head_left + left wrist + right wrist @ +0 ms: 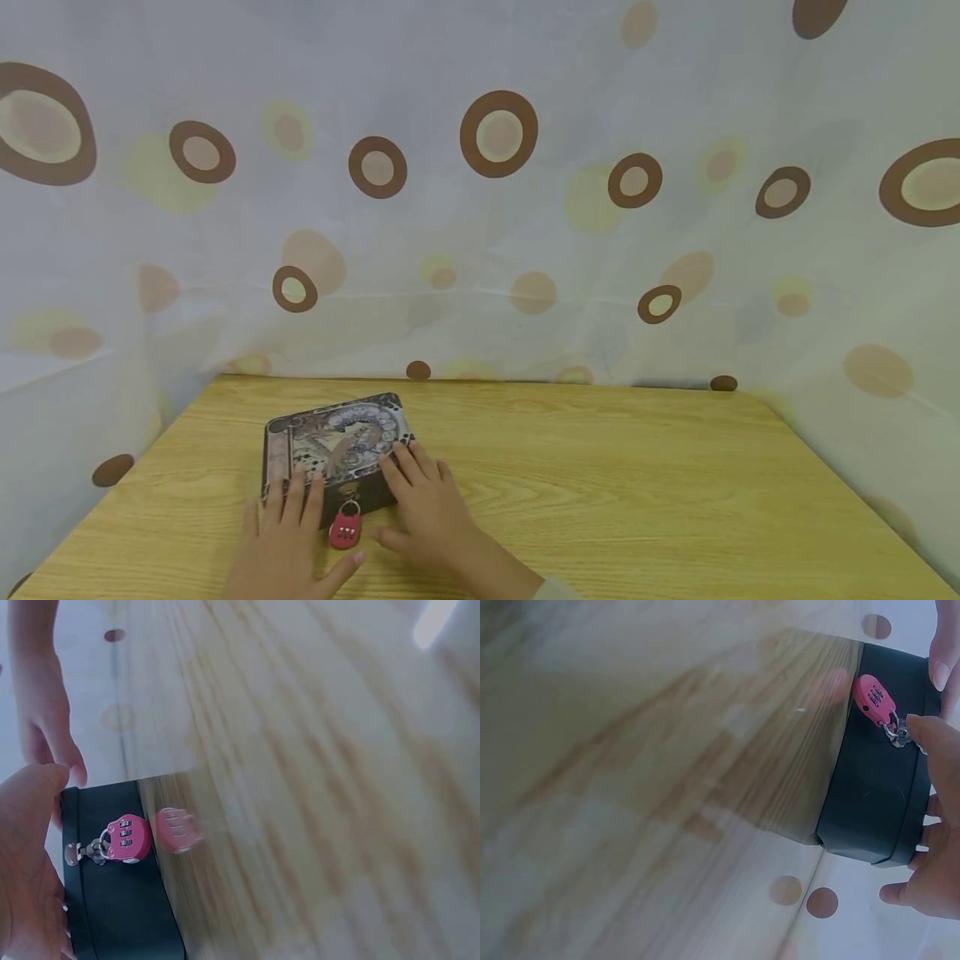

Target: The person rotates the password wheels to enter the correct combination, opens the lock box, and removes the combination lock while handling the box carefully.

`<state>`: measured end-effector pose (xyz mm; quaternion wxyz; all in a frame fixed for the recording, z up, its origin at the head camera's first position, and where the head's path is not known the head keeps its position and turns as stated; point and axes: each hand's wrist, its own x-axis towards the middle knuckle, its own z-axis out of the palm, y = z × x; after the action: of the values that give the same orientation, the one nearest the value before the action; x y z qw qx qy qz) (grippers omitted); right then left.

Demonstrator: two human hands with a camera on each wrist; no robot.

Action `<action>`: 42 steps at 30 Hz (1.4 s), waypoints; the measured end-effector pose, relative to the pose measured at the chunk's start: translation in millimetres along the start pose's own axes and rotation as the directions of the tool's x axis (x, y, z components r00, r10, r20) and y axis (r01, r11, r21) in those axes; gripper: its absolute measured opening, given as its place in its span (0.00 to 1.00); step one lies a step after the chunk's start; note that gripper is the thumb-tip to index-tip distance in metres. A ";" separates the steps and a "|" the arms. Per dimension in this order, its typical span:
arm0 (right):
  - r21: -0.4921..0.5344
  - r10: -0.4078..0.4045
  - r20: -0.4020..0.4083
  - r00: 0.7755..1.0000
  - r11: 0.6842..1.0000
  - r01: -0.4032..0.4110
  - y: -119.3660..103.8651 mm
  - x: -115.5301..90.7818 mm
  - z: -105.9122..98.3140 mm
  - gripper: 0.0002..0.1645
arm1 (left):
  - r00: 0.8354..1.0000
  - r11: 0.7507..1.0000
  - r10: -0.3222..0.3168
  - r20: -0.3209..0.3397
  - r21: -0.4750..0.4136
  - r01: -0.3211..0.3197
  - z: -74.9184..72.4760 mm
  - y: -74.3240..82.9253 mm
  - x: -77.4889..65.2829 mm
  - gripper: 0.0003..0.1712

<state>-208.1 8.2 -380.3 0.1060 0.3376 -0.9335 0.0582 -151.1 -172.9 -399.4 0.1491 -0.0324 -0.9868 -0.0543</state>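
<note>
A dark tin box (337, 437) with a decorated picture lid stands at the left of the table. From the metal clasp (84, 850) on its front hangs a pink combination padlock (345, 529) with three number dials; its shackle passes through the clasp. My left hand (281, 537) lies at the box's front left corner, straight fingers on the lid's edge. On the front right part of the lid rests my right hand (431, 504), fingers spread. In the right wrist view a thumb tip overlaps the clasp.
The box stands on a wood-grain table (600, 483). Behind it and along both sides hangs a pale curtain (450, 225) with brown and beige circles. The table's far edge meets the curtain.
</note>
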 end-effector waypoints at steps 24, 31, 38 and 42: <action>0.000 0.044 0.028 0.999 0.999 -0.044 8.4 -14.3 -9.0 0.46 | 0.999 0.999 0.038 -0.025 -0.002 -0.038 -2.0 8.5 0.4 0.59; 0.003 0.055 0.058 0.997 0.998 -0.056 9.3 -16.4 -11.6 0.46 | 0.998 1.000 0.021 -0.063 -0.007 -0.021 0.4 9.5 -0.8 0.58; -0.003 0.068 0.061 0.996 0.998 -0.067 11.6 -17.8 -12.5 0.46 | 0.999 1.000 0.013 -0.050 -0.019 -0.014 0.5 8.0 -1.1 0.59; 0.005 0.077 0.075 0.994 0.997 -0.077 12.4 -18.1 -13.3 0.46 | 0.999 1.000 0.025 -0.032 -0.016 -0.025 -0.9 8.0 -0.2 0.58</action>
<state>-200.3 31.3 -372.1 0.0673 0.3037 -0.9489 0.0535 -150.1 -165.1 -397.8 0.1653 -0.0451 -0.9833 -0.0611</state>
